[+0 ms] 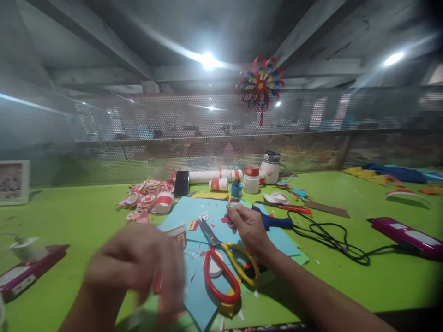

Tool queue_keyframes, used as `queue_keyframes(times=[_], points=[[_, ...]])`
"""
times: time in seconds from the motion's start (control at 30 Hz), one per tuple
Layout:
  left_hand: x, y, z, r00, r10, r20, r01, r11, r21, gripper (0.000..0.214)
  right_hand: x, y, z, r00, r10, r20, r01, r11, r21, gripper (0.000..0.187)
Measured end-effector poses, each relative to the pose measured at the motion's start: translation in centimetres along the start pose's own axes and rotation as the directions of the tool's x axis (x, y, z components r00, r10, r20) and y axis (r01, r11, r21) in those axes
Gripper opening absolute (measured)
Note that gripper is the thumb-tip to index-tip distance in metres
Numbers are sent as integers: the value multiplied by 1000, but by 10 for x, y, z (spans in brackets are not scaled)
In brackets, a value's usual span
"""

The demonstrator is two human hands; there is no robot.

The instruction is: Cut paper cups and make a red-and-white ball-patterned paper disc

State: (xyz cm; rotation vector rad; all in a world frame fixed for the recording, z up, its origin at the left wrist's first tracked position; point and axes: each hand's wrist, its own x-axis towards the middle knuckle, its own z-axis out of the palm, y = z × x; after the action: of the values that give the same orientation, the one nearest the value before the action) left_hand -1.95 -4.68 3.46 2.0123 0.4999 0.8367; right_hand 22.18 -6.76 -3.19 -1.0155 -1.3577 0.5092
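Note:
My left hand (138, 265) is smeared by motion over the front left of the blue paper sheets (194, 210); I cannot tell whether it holds anything. Just beyond it is a white and red piece of paper cup (178, 234). My right hand (247, 226) is closed in a pinch above the sheets, and what its fingertips hold, if anything, is hidden. Between the hands lie scissors (216, 242) with one red and one yellow handle, blades apart. A blue-handled tool with a black cord (280, 222), resembling a glue gun, rests behind my right wrist. Paper scraps surround the scissors.
At the back left is a pile of decorated paper discs (147, 196), beside a phone (182, 183). Paper cups (219, 184), a blue jar (236, 189) and a white bottle (270, 168) stand behind. Purple power strips (404, 235) lie on both sides.

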Motion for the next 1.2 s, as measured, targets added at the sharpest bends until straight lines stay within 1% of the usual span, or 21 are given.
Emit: queue_keyframes(times=[0.03, 0.07, 0.1, 0.13, 0.17, 0.27, 0.33, 0.47, 0.57, 0.73, 0.83, 0.97, 1.1, 1.2], points=[[7, -3, 5, 973, -19, 228, 1, 997, 78, 32, 0, 2, 0, 1000, -2, 5, 2, 1000, -27, 39], [14, -8, 9, 938, -54, 341, -5, 986, 168, 31, 1, 3, 0, 1000, 0, 11, 1, 999, -50, 39], [21, -14, 14, 942, -92, 322, 5, 965, 260, 31, 1, 5, 0, 1000, 3, 15, -2, 998, -67, 40], [27, -22, 18, 960, -125, 250, 34, 941, 337, 31, 1, 6, 0, 1000, 5, 17, -3, 997, -81, 40], [32, -30, 21, 966, -135, 219, 53, 937, 345, 31, 1, 7, 0, 1000, 5, 17, -3, 996, -91, 40], [38, -48, 27, 969, -136, 204, 101, 980, 174, 31, -2, 3, 1, 999, -4, 53, 10, 992, -125, 39], [37, -52, 31, 977, -138, 163, 128, 989, 70, 31, -5, -5, 2, 994, -17, 107, 34, 987, -157, 36], [36, -51, 41, 985, -132, 109, 138, 989, -53, 35, -9, -21, 5, 967, -74, 245, 118, 978, -170, 27], [39, -45, 46, 986, -143, 90, 152, 982, -108, 36, -10, -24, 5, 954, -58, 294, 98, 988, -122, 23], [47, -31, 46, 988, -114, 107, 122, 990, -70, 35, -8, -19, 2, 958, -12, 286, 12, 1000, 2, 25], [54, -29, 48, 989, -89, 118, 98, 992, -75, 36, -8, -16, 0, 969, -6, 247, 7, 1000, -3, 28], [60, -40, 53, 994, -77, 84, 86, 990, -115, 35, -7, -15, 0, 982, 12, 186, 6, 995, -95, 31], [57, -53, 58, 997, -66, 38, 71, 984, -165, 33, -6, -16, 3, 984, 15, 180, 11, 989, -147, 33], [53, -56, 61, 997, -68, 34, 74, 974, -213, 34, -7, -16, 4, 984, 7, 179, 23, 986, -163, 33]])
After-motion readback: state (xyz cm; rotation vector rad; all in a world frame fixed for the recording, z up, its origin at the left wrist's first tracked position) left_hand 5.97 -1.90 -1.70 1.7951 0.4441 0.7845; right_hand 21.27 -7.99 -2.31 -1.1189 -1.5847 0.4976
